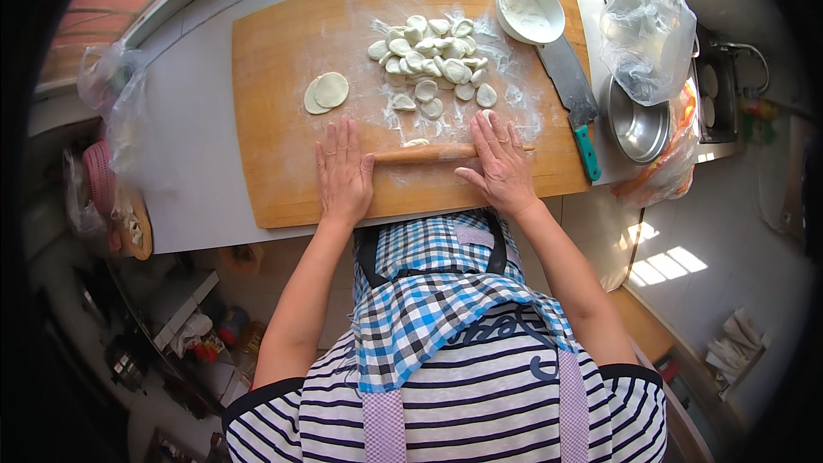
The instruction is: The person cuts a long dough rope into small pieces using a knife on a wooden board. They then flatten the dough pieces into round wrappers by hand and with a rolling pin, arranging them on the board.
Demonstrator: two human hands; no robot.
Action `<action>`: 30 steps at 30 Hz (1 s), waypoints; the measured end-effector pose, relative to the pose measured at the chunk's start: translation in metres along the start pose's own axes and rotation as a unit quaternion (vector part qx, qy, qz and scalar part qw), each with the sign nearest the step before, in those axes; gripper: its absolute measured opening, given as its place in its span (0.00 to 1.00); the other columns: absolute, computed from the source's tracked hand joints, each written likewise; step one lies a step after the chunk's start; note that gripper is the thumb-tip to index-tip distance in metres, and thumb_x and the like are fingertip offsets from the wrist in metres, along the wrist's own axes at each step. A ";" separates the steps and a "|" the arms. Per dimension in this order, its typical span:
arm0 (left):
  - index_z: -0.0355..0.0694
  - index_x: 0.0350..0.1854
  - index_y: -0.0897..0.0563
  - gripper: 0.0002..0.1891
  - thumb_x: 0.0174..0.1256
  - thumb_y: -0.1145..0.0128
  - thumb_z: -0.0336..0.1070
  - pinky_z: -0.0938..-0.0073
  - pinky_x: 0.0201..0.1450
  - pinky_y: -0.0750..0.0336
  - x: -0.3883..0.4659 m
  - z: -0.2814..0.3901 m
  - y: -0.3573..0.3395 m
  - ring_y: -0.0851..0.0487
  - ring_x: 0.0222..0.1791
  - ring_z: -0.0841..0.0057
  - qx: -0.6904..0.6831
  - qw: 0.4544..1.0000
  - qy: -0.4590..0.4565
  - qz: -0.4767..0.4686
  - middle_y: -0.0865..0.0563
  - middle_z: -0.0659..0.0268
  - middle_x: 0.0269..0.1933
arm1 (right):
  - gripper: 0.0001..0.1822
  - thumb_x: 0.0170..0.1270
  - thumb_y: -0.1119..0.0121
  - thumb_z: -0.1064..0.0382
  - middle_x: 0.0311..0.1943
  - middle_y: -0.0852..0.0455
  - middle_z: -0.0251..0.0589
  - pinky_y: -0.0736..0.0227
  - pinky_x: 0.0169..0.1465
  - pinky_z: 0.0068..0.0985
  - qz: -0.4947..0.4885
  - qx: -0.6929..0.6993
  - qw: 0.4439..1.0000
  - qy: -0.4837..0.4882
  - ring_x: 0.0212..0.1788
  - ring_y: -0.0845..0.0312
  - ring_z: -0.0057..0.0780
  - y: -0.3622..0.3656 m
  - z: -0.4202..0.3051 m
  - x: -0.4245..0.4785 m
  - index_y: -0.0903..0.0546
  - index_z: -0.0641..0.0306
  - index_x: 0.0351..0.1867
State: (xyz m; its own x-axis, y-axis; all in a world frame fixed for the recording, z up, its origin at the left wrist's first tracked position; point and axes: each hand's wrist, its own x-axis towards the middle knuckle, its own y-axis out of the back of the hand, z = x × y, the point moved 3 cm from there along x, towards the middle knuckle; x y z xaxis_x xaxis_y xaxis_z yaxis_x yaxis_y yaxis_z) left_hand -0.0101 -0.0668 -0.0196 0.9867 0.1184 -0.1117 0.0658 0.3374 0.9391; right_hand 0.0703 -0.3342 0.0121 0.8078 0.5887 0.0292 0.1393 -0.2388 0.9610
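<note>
A wooden rolling pin (418, 154) lies across the near part of a floured wooden board (283, 173). My left hand (344, 173) rests flat over its left end, and my right hand (499, 161) lies flat over it near the right end. Just beyond the pin, a small piece of dough (415, 142) shows, partly hidden. Past my left fingertips, two rolled dough rounds (331, 90) overlap. Several small flattened dough pieces (424, 54) are heaped at the board's upper middle, dusted with flour. Another bit of dough shows at my right fingertips.
A white bowl of flour (528, 11) stands at the board's upper right, touching a cleaver (569, 83) with a green handle. Right of the board are a metal bowl (638, 122), plastic bags (649, 42) and a sink (715, 99). At far left is a pink basket (98, 173).
</note>
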 end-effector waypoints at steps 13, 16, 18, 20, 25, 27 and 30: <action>0.43 0.81 0.52 0.31 0.82 0.67 0.48 0.52 0.81 0.70 0.045 0.007 0.017 0.61 0.83 0.65 0.013 0.999 -0.015 0.038 0.53 0.66 0.83 | 0.49 0.65 0.47 0.30 0.78 0.43 0.46 0.65 0.80 0.48 -0.009 0.008 0.998 -0.064 0.81 0.54 0.42 -0.011 0.004 0.007 0.41 0.64 0.76; 0.43 0.81 0.51 0.30 0.82 0.68 0.47 0.53 0.81 0.70 -0.013 0.002 0.003 0.60 0.83 0.65 0.054 0.996 -0.003 -0.066 0.52 0.66 0.83 | 0.46 0.68 0.50 0.33 0.77 0.41 0.46 0.63 0.80 0.47 -0.030 0.028 0.996 -0.077 0.80 0.53 0.42 -0.005 -0.019 -0.037 0.40 0.66 0.76; 0.42 0.81 0.50 0.31 0.81 0.66 0.49 0.53 0.81 0.70 0.018 -0.003 0.001 0.59 0.83 0.66 0.021 1.000 -0.010 -0.001 0.51 0.66 0.83 | 0.47 0.67 0.49 0.32 0.78 0.43 0.46 0.64 0.80 0.47 -0.009 0.007 0.997 -0.072 0.81 0.54 0.42 0.000 -0.015 0.002 0.42 0.65 0.76; 0.43 0.81 0.49 0.32 0.80 0.64 0.51 0.52 0.80 0.70 0.048 -0.001 0.010 0.59 0.83 0.66 0.010 0.999 -0.005 0.039 0.50 0.66 0.82 | 0.49 0.66 0.47 0.31 0.79 0.45 0.45 0.66 0.80 0.47 0.006 -0.012 0.998 -0.065 0.81 0.55 0.43 -0.002 -0.004 0.027 0.45 0.64 0.78; 0.43 0.81 0.50 0.33 0.80 0.63 0.51 0.52 0.80 0.70 0.010 -0.006 0.002 0.60 0.83 0.67 0.037 0.999 -0.028 0.014 0.51 0.66 0.83 | 0.48 0.67 0.48 0.32 0.78 0.45 0.46 0.64 0.79 0.49 -0.022 0.018 0.996 -0.090 0.81 0.55 0.44 -0.013 -0.017 -0.034 0.44 0.64 0.77; 0.43 0.81 0.50 0.33 0.80 0.64 0.51 0.52 0.80 0.71 0.015 -0.005 0.002 0.60 0.83 0.67 0.016 1.000 -0.013 0.016 0.51 0.66 0.83 | 0.49 0.66 0.47 0.31 0.79 0.45 0.46 0.65 0.80 0.49 -0.015 0.012 0.996 -0.082 0.81 0.56 0.43 -0.008 -0.016 0.002 0.45 0.63 0.78; 0.43 0.81 0.50 0.33 0.80 0.64 0.51 0.52 0.80 0.71 0.041 0.000 0.015 0.61 0.83 0.67 0.023 0.999 -0.014 0.032 0.51 0.66 0.83 | 0.48 0.66 0.48 0.31 0.79 0.45 0.45 0.65 0.80 0.50 0.011 0.010 0.997 -0.078 0.81 0.55 0.42 -0.008 -0.001 0.023 0.43 0.63 0.77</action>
State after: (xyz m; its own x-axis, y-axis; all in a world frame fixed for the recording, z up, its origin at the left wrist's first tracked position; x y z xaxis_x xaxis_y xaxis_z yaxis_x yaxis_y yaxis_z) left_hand 0.0315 -0.0567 -0.0106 0.9927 0.1127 -0.0422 0.0082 0.2867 0.9580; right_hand 0.0868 -0.3182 0.0050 0.8900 0.4559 0.0059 0.1306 -0.2673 0.9547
